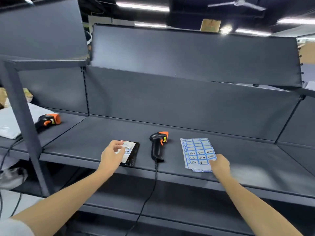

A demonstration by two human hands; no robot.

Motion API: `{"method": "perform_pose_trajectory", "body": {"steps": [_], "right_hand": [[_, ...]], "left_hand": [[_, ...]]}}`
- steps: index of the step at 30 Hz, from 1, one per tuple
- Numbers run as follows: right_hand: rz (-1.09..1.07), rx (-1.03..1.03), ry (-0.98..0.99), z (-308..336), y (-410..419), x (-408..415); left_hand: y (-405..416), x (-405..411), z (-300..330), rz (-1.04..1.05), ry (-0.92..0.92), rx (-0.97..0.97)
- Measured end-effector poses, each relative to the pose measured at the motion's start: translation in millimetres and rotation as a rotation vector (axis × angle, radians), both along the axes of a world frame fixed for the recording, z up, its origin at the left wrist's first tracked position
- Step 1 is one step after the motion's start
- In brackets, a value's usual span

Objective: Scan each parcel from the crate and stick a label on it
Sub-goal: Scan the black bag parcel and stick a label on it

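Two hands out over dark shelf point(238, 150). Left hand point(112, 155), fingers loosely curled, rests on black parcel point(134, 154) at lower centre, over its white shipping label; small blue-edged sticker point(127, 151) just by the fingertips. Right hand point(219, 165) touches lower right corner of label sheet point(198, 153), grip unclear. Corded scanner point(158, 145) lies between parcel and sheet. Second scanner point(49, 120) far left.

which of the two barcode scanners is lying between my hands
The scanner in the middle of the shelf, lying between the black parcel and the label sheet. The other scanner lies far off to the left, beyond the upright post.
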State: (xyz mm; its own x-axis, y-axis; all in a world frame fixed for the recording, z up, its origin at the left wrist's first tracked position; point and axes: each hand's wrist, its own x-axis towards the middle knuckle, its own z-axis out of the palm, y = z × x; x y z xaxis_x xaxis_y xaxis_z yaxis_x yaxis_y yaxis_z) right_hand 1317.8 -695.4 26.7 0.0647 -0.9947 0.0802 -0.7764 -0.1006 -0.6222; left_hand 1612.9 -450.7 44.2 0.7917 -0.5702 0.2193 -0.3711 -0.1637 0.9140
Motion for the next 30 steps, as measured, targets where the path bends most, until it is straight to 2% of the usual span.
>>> {"method": "perform_pose_trajectory", "body": {"steps": [2, 4, 8, 12, 14, 17, 22, 26, 30], "right_hand": [[-0.063, -0.061, 0.197, -2, 4, 4], [-0.133, -0.139, 0.264, 1, 11, 14], [-0.037, -0.260, 0.094, 20, 30, 56], [0.224, -0.354, -0.090, 37, 68, 116], [0.288, -0.362, -0.174, 38, 88, 144], [0.317, -0.367, -0.197, 32, 109, 167], [0.225, -0.268, -0.229, 22, 123, 179], [0.163, -0.229, -0.220, 16, 132, 179], [0.101, -0.187, -0.278, 12, 148, 179]], "left_hand": [[7, 5, 0, 0.022, -0.016, 0.016], [13, 12, 1, 0.040, -0.034, 0.031], [20, 34, 0, 0.076, -0.032, 0.083], [13, 57, -1, 0.088, -0.008, 0.229], [7, 66, -1, 0.082, -0.016, 0.339], [0, 70, 1, 0.043, 0.020, 0.484], [-10, 76, 1, -0.002, 0.078, 0.636], [-10, 84, -2, -0.024, 0.157, 0.581], [-2, 93, -7, -0.083, 0.344, 0.393]]}}
